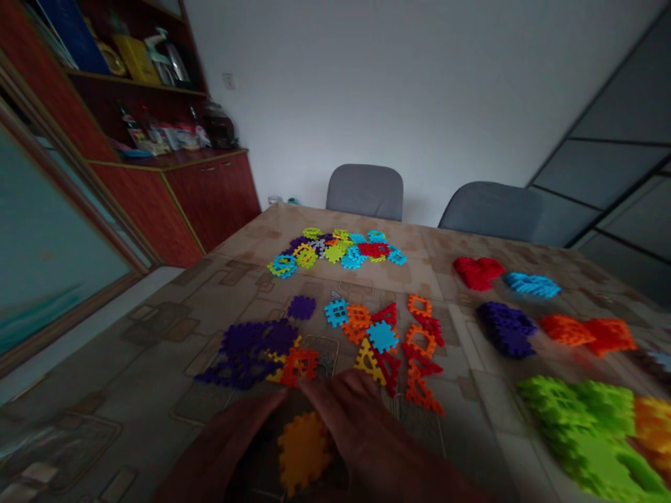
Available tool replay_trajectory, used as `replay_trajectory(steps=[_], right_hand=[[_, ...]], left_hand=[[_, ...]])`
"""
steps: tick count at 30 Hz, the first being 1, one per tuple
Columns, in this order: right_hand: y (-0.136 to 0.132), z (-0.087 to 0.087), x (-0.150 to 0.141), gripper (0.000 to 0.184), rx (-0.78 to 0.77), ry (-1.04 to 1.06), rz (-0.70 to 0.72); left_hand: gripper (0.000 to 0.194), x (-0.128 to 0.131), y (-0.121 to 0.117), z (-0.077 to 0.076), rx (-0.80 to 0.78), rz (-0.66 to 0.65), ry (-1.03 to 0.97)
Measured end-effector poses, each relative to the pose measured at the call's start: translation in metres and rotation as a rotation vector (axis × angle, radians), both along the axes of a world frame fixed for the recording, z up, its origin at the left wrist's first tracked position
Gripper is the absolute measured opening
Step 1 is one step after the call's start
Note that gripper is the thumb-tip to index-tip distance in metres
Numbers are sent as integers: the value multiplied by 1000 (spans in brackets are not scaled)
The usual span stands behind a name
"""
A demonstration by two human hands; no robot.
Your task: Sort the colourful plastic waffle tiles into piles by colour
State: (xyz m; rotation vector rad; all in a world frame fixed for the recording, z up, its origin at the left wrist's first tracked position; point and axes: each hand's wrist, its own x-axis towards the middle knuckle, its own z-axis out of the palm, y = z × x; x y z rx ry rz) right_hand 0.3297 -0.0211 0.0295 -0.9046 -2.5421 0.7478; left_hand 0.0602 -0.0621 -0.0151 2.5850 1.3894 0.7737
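Note:
Close to me at the bottom, my left hand (pixel 231 436) and my right hand (pixel 356 419) come together around a yellow-orange square toothed tile (pixel 304 450). The fingers of both hands are bent inward about it; the exact contact is dark and blurred. Just beyond my fingertips lies an orange toothed piece (pixel 300 366), with yellow pieces partly under it. Several purple pieces (pixel 251 349) spread out to its left. Ahead of my right hand are a yellow triangle (pixel 368 360), a light blue square tile (pixel 382 337) and red triangles (pixel 388 372).
A mixed group of coloured pieces (pixel 335 251) lies farther back. On the right are piles of red (pixel 477 271), blue (pixel 532 283), purple (pixel 506 328), orange (pixel 587 332) and lime green pieces (pixel 587 426). Two grey chairs (pixel 365 190) stand behind the table, a wooden cabinet (pixel 210 199) at left.

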Motion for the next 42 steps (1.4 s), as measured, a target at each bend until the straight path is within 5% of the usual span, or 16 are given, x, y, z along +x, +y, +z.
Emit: replay_trajectory(steps=[9, 16, 23, 30, 37, 42], right_hand=[[-6, -28, -2, 111, 162, 11, -97], [-12, -31, -2, 119, 180, 1, -103], [-19, -32, 12, 121, 213, -6, -96], [-29, -29, 28, 80, 142, -84, -220], [-23, -24, 16, 66, 48, -101, -250], [-22, -23, 12, 43, 33, -120, -276]], left_hand=[[90, 25, 9, 9, 1, -7, 24], [101, 20, 11, 5, -44, -77, 27], [91, 15, 14, 6, -30, -136, 3], [69, 0, 14, 8, 71, -95, 56], [60, 3, 14, 8, 39, -154, 88], [69, 5, 15, 2, 36, -185, 76]])
